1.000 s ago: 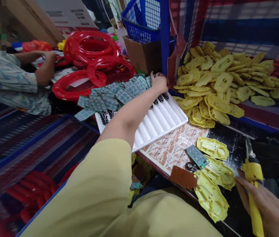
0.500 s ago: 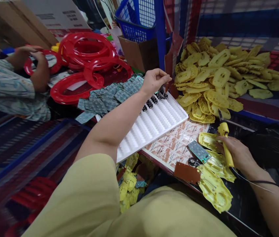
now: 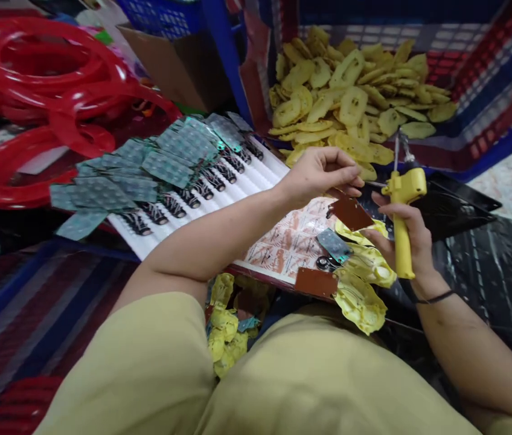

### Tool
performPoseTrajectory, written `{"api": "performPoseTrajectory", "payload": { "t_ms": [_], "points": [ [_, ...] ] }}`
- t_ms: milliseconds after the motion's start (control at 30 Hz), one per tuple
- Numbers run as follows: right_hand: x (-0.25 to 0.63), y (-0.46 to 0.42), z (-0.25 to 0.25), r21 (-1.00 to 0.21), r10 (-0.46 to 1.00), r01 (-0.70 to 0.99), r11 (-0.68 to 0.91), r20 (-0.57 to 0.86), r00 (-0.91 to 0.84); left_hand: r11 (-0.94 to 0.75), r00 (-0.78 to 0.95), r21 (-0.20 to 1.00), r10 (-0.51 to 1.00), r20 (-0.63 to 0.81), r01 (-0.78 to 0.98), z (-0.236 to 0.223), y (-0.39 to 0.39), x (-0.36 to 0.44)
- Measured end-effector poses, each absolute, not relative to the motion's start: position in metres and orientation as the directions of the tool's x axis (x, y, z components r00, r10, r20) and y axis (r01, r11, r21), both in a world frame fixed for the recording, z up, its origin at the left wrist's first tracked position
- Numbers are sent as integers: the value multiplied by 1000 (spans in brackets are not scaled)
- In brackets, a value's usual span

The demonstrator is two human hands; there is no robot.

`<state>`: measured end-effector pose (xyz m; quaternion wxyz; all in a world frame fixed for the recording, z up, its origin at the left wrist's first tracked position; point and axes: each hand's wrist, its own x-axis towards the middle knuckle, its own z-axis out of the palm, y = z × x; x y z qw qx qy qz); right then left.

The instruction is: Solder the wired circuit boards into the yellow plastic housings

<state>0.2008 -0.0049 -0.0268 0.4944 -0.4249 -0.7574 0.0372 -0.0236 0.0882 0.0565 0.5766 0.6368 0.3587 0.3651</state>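
Note:
My left hand (image 3: 328, 175) is closed in a pinch, and a brown circuit board (image 3: 351, 211) hangs from its fingertips. Wrapped around the handle of a yellow soldering gun (image 3: 403, 199) is my right hand (image 3: 412, 235), close to the board's right side. Below them lie yellow plastic shells (image 3: 360, 302), a small green circuit board (image 3: 334, 244), a round black speaker (image 3: 323, 263) and another brown board (image 3: 316, 282) at the table's front edge. A white ribbed foam tray (image 3: 260, 175) beyond my left forearm carries green boards (image 3: 169, 151) with black wired parts.
Yellow shells (image 3: 351, 90) are heaped in a blue basket (image 3: 477, 151) at the back right. Red plastic rings (image 3: 48, 78) are stacked at the left, near a cardboard box (image 3: 183, 66). More yellow pieces (image 3: 226, 329) sit below the table edge.
My left hand has moved from the foam tray toward the right, bringing a brown board. My right hand has raised the soldering gun beside it. The view has shifted rightward.

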Motion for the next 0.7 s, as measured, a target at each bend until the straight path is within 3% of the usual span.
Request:
{"api": "performPoseTrajectory", "payload": {
  "t_ms": [100, 167, 300, 400, 700],
  "points": [
    [191, -12, -25, -595, 713, 531, 604, 701, -27, -18, 551, 999, 834, 31, -28, 50, 74, -2],
    [191, -20, -24, -599, 689, 549, 583, 722, 56, 8, 569, 998, 822, 31, -67, 43, 71, 4],
    [194, -36, -20, -554, 603, 607, 570, 784, 149, 8, 657, 991, 749, 81, -130, 27, 73, 4],
    [197, -44, -21, -531, 582, 613, 585, 801, 138, 100, 711, 966, 696, 102, -237, 17, 71, 7],
    [201, -49, -34, -306, 468, 767, 564, 883, 8, 203, 579, 914, 814, 41, -351, 11, 43, 41]
  ]
}}
